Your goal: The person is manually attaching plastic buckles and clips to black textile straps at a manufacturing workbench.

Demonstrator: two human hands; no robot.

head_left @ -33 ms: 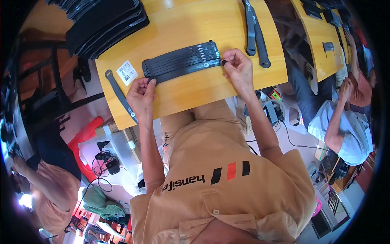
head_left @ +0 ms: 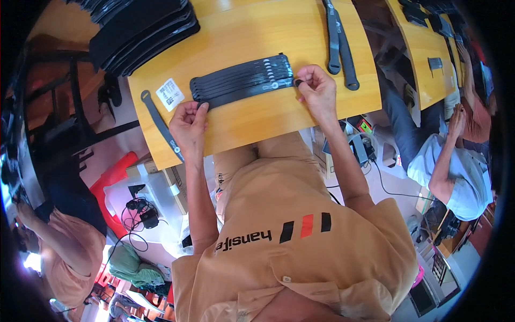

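At frame centre, our left hand (head_left: 188, 123) and right hand (head_left: 317, 88) pinch the ends of the nearest black strap (head_left: 244, 92), fingers closed.

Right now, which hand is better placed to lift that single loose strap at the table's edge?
Probably the left hand: the loose strap lies just beside it, while the right hand pinches the far end of the strap bundle.

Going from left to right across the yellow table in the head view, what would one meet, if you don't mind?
Single strap → white label → left hand → row of straps → right hand → pair of straps.
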